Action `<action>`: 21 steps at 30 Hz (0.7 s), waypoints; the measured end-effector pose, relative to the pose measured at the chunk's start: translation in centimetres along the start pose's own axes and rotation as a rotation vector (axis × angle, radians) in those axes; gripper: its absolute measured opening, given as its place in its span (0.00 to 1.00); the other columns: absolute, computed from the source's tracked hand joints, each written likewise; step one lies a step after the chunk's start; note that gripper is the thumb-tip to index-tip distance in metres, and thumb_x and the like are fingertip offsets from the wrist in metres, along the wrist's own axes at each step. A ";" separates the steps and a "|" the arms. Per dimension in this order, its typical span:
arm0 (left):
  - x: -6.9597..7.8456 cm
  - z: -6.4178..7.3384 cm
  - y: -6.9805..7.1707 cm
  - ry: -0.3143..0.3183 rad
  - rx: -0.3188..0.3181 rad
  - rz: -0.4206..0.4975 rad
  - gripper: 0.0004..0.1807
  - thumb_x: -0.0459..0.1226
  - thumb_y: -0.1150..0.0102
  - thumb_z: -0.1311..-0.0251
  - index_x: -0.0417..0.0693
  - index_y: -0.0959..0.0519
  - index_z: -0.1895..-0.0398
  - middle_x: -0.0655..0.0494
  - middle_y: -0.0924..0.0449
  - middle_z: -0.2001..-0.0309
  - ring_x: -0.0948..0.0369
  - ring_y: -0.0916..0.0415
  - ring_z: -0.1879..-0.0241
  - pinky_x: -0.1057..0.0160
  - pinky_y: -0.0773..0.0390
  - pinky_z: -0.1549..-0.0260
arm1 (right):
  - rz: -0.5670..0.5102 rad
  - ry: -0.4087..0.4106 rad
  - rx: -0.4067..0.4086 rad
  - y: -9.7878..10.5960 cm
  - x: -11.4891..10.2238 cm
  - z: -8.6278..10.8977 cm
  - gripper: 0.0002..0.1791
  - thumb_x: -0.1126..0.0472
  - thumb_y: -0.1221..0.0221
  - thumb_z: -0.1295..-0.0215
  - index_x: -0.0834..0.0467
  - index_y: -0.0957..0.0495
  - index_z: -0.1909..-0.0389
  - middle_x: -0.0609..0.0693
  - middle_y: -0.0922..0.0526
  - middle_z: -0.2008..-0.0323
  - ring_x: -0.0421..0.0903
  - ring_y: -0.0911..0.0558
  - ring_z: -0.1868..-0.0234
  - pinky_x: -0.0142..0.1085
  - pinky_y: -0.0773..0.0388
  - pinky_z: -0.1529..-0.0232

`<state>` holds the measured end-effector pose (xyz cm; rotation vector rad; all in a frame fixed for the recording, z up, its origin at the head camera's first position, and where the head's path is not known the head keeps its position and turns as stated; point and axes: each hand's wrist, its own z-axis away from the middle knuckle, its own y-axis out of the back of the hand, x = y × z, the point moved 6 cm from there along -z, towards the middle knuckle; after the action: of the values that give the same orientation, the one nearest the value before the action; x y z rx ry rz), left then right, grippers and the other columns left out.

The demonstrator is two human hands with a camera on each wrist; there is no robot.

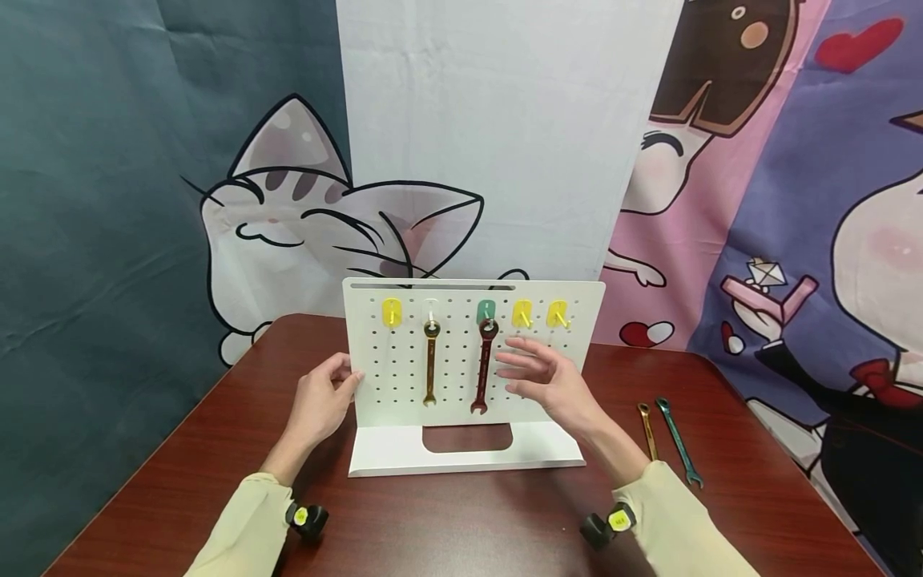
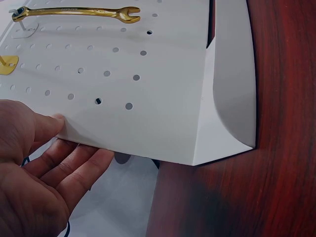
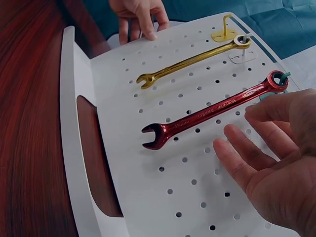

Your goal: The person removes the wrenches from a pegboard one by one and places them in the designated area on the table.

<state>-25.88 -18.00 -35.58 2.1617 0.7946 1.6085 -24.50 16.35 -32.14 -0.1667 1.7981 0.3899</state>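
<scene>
A white pegboard stand [image 1: 461, 288] stands upright on the table. My left hand [image 1: 317, 405] holds its left edge, with the thumb [image 2: 49, 124] on the front face and the other fingers at the edge and behind it. From the green hook [image 1: 486, 308] hangs a red combination wrench [image 3: 212, 114], open end down. To its left a gold combination wrench [image 1: 430, 365] hangs on a white hook [image 1: 430, 307]. Just right of the red wrench my right hand [image 1: 551, 385] is raised before the board, fingers spread and slightly bent, holding nothing.
Yellow hooks [image 1: 392, 313] sit at the far left and the right of the hook row. On the brown table [image 1: 404, 521], right of the stand, lie a smaller gold wrench [image 1: 647, 431] and a green wrench [image 1: 679, 443]. Printed cloths [image 1: 505, 144] hang behind.
</scene>
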 end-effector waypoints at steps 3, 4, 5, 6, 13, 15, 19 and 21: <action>-0.1 0.0 0.0 0.002 0.001 0.003 0.04 0.34 0.39 0.26 0.43 0.19 0.54 0.47 0.16 0.65 0.59 0.24 0.71 0.65 0.28 0.71 | 0.003 0.001 -0.004 -0.3 0.0 -0.2 0.36 0.76 0.39 0.31 0.59 0.33 0.23 0.64 0.22 0.31 0.68 0.21 0.32 0.36 0.17 0.41; -0.1 0.0 0.0 0.003 0.000 0.004 0.05 0.35 0.39 0.26 0.43 0.19 0.53 0.47 0.16 0.65 0.59 0.24 0.71 0.65 0.28 0.71 | 0.004 -0.001 -0.003 -0.3 0.0 -0.2 0.36 0.76 0.39 0.31 0.58 0.33 0.23 0.63 0.22 0.31 0.68 0.21 0.32 0.37 0.17 0.41; -0.1 0.0 0.0 0.004 0.000 0.003 0.05 0.35 0.39 0.26 0.43 0.19 0.53 0.47 0.15 0.65 0.59 0.24 0.71 0.65 0.28 0.71 | 0.002 -0.003 -0.001 -0.4 0.0 -0.2 0.36 0.76 0.39 0.31 0.58 0.33 0.23 0.63 0.22 0.31 0.68 0.21 0.33 0.37 0.17 0.41; -0.1 0.0 0.0 0.004 0.000 0.003 0.05 0.35 0.39 0.25 0.43 0.19 0.53 0.47 0.15 0.65 0.59 0.24 0.71 0.64 0.28 0.71 | 0.001 -0.007 -0.001 -0.5 0.0 -0.3 0.36 0.76 0.39 0.31 0.58 0.32 0.24 0.63 0.22 0.31 0.68 0.21 0.32 0.37 0.17 0.41; -0.1 -0.1 0.0 -0.002 0.006 0.000 0.05 0.35 0.38 0.26 0.43 0.19 0.53 0.48 0.15 0.66 0.60 0.24 0.71 0.65 0.28 0.71 | 0.020 -0.028 0.012 -0.7 0.1 -0.5 0.34 0.75 0.38 0.31 0.57 0.30 0.25 0.62 0.20 0.32 0.65 0.19 0.33 0.36 0.18 0.42; -0.1 -0.1 0.0 -0.002 0.007 -0.001 0.04 0.34 0.39 0.26 0.43 0.19 0.54 0.48 0.16 0.66 0.60 0.24 0.71 0.64 0.28 0.71 | 0.031 -0.029 0.012 -0.8 0.3 -0.7 0.34 0.75 0.38 0.31 0.58 0.30 0.25 0.62 0.20 0.32 0.63 0.18 0.34 0.36 0.18 0.41; -0.1 0.0 0.0 0.000 0.009 -0.005 0.04 0.34 0.39 0.26 0.43 0.19 0.54 0.48 0.16 0.66 0.60 0.24 0.71 0.64 0.27 0.71 | 0.038 -0.033 0.007 -1.0 0.5 -1.0 0.35 0.75 0.38 0.31 0.58 0.31 0.24 0.62 0.21 0.31 0.61 0.17 0.34 0.40 0.19 0.38; -0.1 0.0 0.0 0.003 0.010 -0.008 0.04 0.34 0.39 0.26 0.43 0.19 0.55 0.48 0.16 0.66 0.60 0.24 0.71 0.64 0.27 0.71 | 0.035 -0.040 0.009 -1.1 0.5 -1.1 0.35 0.75 0.38 0.32 0.58 0.31 0.24 0.62 0.21 0.31 0.60 0.17 0.34 0.43 0.20 0.36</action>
<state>-25.88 -18.03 -35.63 2.1607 0.8128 1.6082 -25.33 15.00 -32.58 -0.1208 1.7651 0.4069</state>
